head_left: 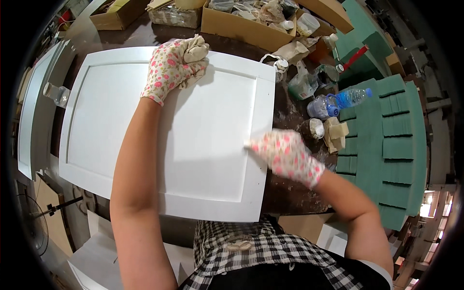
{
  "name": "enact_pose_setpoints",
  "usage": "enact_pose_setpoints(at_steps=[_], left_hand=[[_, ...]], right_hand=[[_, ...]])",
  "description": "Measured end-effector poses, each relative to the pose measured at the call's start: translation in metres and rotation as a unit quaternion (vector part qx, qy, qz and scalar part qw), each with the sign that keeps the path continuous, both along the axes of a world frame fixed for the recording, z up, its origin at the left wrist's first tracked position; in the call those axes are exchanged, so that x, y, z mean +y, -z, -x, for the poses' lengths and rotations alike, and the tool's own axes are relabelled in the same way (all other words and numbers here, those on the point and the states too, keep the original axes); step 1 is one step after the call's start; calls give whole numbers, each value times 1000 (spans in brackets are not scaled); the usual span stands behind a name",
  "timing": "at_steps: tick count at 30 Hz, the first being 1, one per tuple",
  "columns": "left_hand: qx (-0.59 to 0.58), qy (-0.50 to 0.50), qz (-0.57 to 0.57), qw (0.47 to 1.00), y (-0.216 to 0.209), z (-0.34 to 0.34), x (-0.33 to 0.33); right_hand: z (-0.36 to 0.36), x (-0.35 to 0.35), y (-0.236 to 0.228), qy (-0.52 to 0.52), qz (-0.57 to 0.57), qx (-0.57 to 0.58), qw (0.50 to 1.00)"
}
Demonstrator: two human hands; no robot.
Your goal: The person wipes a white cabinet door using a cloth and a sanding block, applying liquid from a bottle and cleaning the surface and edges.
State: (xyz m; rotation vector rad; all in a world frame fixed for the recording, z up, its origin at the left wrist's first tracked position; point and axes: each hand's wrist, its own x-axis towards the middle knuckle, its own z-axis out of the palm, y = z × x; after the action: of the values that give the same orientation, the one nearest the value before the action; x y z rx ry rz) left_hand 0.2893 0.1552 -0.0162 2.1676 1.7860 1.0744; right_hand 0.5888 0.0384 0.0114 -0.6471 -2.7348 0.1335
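Observation:
A white recessed-panel cabinet door (208, 145) lies flat in front of me on a dark, stained table. My left hand (169, 70), in a floral glove, is closed around a crumpled beige rag (195, 50) at the door's far edge. At the inner edge of the door's right rail is my right hand (285, 153), gloved to match and slightly blurred. Its fingers are pinched together, tips against the groove; whatever they hold is too small or hidden to tell.
Beyond the door sits a cardboard box (237, 30) full of bottles and bags. Plastic bottles (320, 107), a cup (315, 128) and beige sponge pieces (336, 131) crowd the table's right side. Green stacked panels (396, 145) stand farther right. More white panels (36, 116) are at left.

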Motion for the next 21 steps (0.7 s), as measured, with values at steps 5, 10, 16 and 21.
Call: enact_pose_setpoints(at_steps=[5, 10, 16, 21], left_hand=[[-13, 18, -10, 1000, -9, -14, 5], [-19, 16, 35, 999, -8, -2, -5], [-34, 24, 10, 999, -6, -1, -3], [-23, 19, 30, 999, -10, -8, 0]], right_hand=[[-12, 118, 0, 84, -136, 14, 987], [-3, 52, 8, -15, -63, 31, 997], [0, 87, 5, 107, -148, -114, 977], [-13, 126, 7, 27, -106, 28, 994]])
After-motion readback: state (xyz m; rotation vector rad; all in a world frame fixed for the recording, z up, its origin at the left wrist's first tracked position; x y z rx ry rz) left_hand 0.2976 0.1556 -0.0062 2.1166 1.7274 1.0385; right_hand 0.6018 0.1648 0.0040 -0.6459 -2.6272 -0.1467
